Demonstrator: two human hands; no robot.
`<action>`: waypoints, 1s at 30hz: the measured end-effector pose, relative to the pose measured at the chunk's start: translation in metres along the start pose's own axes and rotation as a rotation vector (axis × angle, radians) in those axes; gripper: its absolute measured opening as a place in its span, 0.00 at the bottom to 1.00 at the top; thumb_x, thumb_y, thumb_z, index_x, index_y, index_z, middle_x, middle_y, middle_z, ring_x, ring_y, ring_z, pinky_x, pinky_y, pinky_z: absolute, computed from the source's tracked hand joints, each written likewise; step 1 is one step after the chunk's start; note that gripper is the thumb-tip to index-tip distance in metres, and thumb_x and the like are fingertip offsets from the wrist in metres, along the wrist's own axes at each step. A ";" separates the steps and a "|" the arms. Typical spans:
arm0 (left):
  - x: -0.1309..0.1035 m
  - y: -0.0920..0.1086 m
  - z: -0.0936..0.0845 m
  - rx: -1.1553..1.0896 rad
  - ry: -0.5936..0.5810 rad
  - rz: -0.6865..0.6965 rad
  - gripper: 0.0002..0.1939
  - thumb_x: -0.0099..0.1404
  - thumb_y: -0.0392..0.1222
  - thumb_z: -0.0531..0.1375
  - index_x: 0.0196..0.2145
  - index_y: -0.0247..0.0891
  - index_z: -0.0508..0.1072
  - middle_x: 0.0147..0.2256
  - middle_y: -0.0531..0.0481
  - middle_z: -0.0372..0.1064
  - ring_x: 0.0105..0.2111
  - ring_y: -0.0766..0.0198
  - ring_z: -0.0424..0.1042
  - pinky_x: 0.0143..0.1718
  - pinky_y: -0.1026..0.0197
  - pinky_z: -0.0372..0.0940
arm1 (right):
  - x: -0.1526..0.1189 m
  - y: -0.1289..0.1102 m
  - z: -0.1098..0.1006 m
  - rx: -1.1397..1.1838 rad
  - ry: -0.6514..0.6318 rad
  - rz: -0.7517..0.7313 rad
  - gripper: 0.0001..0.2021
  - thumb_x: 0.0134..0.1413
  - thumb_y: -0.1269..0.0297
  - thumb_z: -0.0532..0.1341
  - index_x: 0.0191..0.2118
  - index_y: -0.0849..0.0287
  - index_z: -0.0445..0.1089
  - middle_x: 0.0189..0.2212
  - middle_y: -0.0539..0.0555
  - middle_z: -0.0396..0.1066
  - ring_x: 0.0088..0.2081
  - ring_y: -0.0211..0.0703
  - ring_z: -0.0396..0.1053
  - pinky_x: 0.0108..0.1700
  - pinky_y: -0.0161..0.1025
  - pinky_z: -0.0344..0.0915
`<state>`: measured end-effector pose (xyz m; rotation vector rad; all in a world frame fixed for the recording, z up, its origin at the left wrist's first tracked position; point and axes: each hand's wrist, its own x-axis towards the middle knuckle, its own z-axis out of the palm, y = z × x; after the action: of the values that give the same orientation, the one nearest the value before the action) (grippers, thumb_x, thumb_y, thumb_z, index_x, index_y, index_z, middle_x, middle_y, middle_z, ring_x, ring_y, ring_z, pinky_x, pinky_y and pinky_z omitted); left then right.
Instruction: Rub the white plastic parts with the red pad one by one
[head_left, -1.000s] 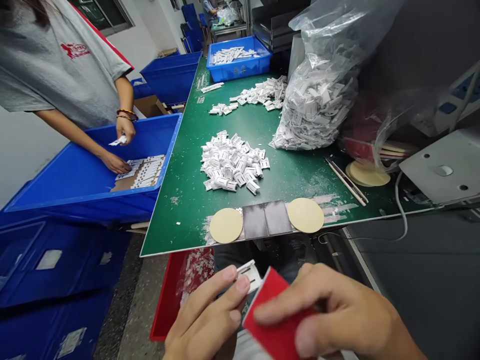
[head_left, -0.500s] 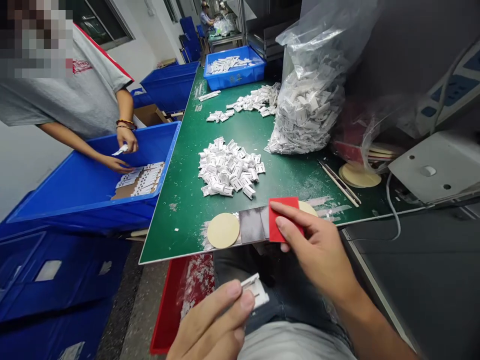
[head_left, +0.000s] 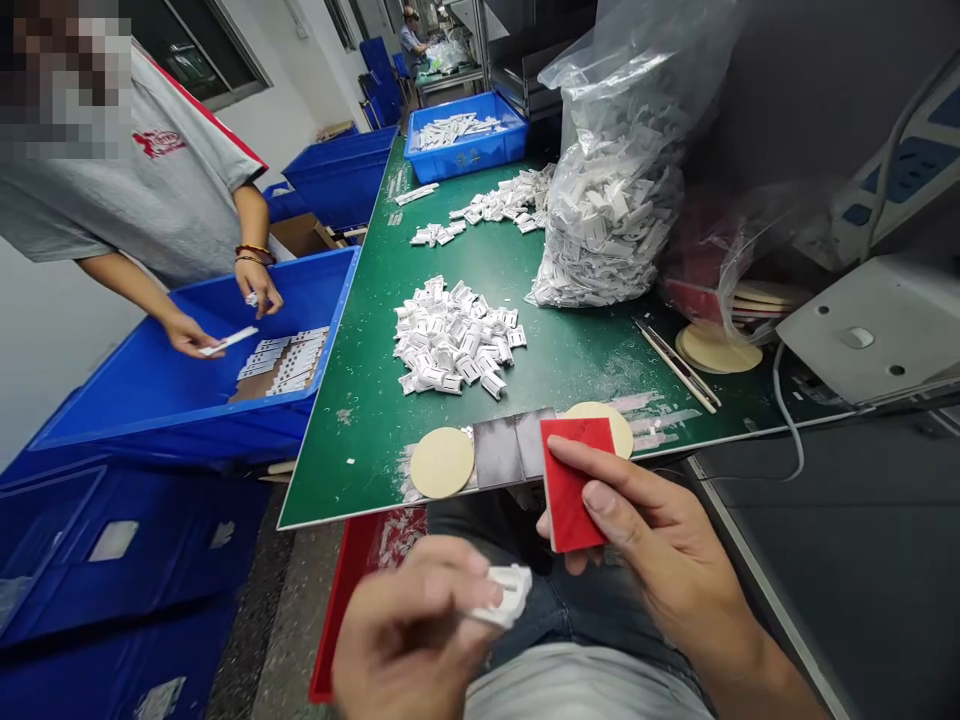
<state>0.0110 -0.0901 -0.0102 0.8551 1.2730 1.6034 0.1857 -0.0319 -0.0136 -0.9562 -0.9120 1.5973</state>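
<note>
Between the thumb and fingers of my left hand (head_left: 420,620) is a small white plastic part (head_left: 510,595), held in front of my lap. My right hand (head_left: 660,540) grips a flat red sanding block (head_left: 581,485), thin and pale at its side edge, just off the table's front edge. Beyond the block, a dark worn abrasive strip (head_left: 506,448) lies along that edge. A round cream sanding disc (head_left: 442,462) sits at its left end, and another cream disc (head_left: 621,428) at its right end is partly covered by the block.
A heap of white parts (head_left: 454,340) lies on the green table (head_left: 337,420). Behind it stand a bulging clear bag (head_left: 607,220) and a blue tray (head_left: 469,150). Tweezers (head_left: 679,368) lie at right. A co-worker (head_left: 187,200) handles white pieces over a blue bin (head_left: 97,400).
My right hand has brought the red block down and nearer to me, off the table edge. My left hand has turned the white part. The co-worker's hands have moved apart.
</note>
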 end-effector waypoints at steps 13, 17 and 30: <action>0.019 -0.018 0.014 -0.633 -0.203 -0.805 0.15 0.55 0.41 0.77 0.40 0.39 0.82 0.25 0.56 0.69 0.24 0.74 0.70 0.26 0.74 0.65 | 0.025 -0.004 -0.024 -0.166 -1.233 -0.047 0.21 0.68 0.52 0.61 0.46 0.65 0.85 0.23 0.56 0.77 0.22 0.38 0.66 0.27 0.32 0.64; 0.022 -0.017 0.022 -0.592 -0.255 -0.800 0.16 0.55 0.42 0.77 0.39 0.37 0.81 0.24 0.57 0.70 0.23 0.74 0.69 0.26 0.73 0.64 | 0.025 -0.008 -0.025 -0.078 -0.527 0.037 0.23 0.70 0.47 0.57 0.42 0.55 0.86 0.26 0.54 0.81 0.26 0.40 0.74 0.31 0.33 0.70; 0.094 0.027 0.071 0.192 -0.817 -0.409 0.12 0.55 0.47 0.76 0.34 0.38 0.84 0.29 0.47 0.81 0.27 0.65 0.77 0.31 0.64 0.69 | 0.004 -0.012 -0.057 0.110 0.270 -0.028 0.18 0.49 0.48 0.76 0.43 0.52 0.86 0.36 0.57 0.84 0.26 0.39 0.72 0.25 0.30 0.68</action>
<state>0.0352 0.0207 0.0322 1.1223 0.9178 0.6846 0.2417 -0.0199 -0.0258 -1.0464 -0.6421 1.4378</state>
